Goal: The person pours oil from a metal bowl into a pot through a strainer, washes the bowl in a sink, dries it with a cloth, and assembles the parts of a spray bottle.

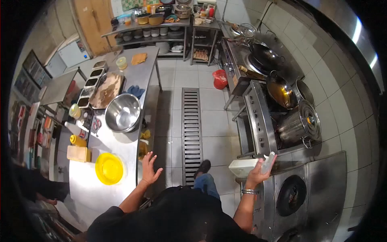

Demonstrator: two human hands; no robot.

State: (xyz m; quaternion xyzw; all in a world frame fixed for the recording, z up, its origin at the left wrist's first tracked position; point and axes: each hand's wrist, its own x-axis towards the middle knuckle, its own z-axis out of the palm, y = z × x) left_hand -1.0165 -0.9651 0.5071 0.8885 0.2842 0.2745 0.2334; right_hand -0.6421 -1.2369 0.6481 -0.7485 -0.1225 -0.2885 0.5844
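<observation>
My right hand [258,176] is wrapped round a white box-shaped container [243,167], held over the front of the stove line on the right. Its exact kind does not show. Fingers apart and holding nothing, my left hand [150,171] hovers beside the edge of the steel table [125,177]. The nearest thing to it on the table is a yellow plate [109,168]. Farther along stands a large steel mixing bowl [122,113].
A floor drain grate [191,133] runs down the aisle. To the right are a big lidded pot [296,125], a wok of oil [281,92] and a dark pan [291,195]. A red bag [220,79] lies on the floor. Another person's hand [46,199] appears at left.
</observation>
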